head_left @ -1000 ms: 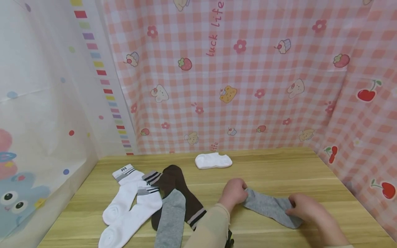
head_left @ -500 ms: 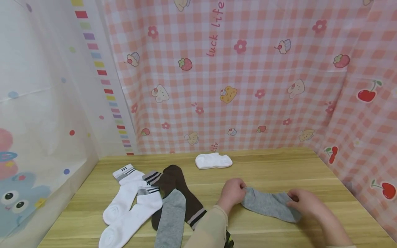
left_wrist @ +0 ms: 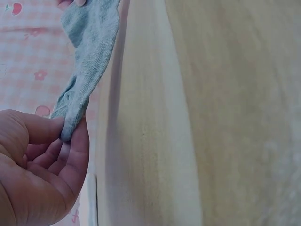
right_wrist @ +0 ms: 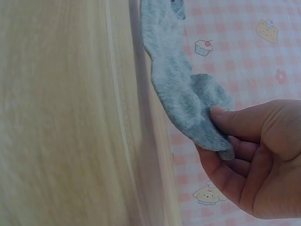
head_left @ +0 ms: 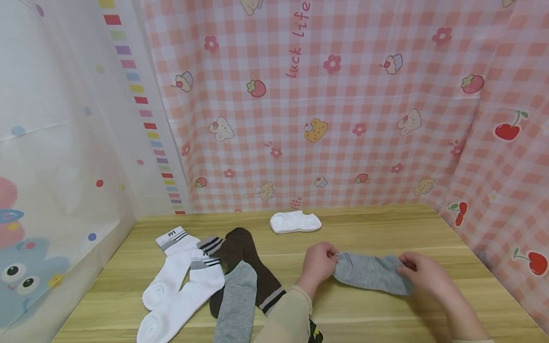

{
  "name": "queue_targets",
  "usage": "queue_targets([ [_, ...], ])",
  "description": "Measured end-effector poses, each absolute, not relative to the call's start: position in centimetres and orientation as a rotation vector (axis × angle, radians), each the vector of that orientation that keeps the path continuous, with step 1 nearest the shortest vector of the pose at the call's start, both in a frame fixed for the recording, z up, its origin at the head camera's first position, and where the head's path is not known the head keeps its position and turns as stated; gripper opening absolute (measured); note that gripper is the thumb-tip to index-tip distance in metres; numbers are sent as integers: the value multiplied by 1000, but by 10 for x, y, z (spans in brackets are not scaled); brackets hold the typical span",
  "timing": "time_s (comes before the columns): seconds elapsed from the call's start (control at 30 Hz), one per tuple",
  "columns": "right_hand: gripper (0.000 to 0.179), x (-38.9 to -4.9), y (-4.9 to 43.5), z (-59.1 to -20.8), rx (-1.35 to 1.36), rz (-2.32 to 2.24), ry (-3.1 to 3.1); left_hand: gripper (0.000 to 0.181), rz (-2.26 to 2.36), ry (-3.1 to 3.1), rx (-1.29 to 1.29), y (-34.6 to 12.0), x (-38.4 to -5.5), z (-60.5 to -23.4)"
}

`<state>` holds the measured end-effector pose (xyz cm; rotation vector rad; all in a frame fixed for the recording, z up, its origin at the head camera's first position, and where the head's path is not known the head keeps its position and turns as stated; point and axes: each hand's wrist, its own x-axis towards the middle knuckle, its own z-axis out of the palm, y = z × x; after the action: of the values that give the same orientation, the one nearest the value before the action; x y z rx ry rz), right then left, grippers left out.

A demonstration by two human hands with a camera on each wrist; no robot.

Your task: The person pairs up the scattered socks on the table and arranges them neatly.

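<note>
A grey sock (head_left: 371, 273) is stretched sideways between both hands, right of the table's middle. My left hand (head_left: 319, 263) pinches its left end between thumb and fingers; the left wrist view shows the sock's tip (left_wrist: 70, 125) in that pinch. At the other end my right hand (head_left: 424, 272) grips the fabric, thumb on top, and a fold of the sock (right_wrist: 209, 92) bulges beside the thumb in the right wrist view. A second grey sock (head_left: 236, 305) lies to the left, partly over a brown sock (head_left: 253, 267) with a striped cuff.
White socks (head_left: 184, 295) with black-striped cuffs lie at the left of the wooden table (head_left: 364, 228). A folded white ankle sock (head_left: 295, 222) rests near the back edge. Something black and yellow (head_left: 315, 333) shows partly behind the left sleeve. A checked pink curtain (head_left: 274, 119) hangs behind.
Both hands have shifted slightly up the head view with the grey sock. The sock's right end has risen, so it hangs more level. The other socks have stayed put.
</note>
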<state>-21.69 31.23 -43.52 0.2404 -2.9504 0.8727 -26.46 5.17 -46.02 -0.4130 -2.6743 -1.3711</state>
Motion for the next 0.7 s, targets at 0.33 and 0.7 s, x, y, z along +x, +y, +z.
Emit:
queue_targets([
  [0.33, 9, -215, 306, -433, 247, 826, -2856, 9, -1430, -2614, -403, 47, -263, -459],
  [0.7, 13, -214, 300, -433, 206, 838, -2814, 10, -1506, -2580, -385, 39, -259, -454],
])
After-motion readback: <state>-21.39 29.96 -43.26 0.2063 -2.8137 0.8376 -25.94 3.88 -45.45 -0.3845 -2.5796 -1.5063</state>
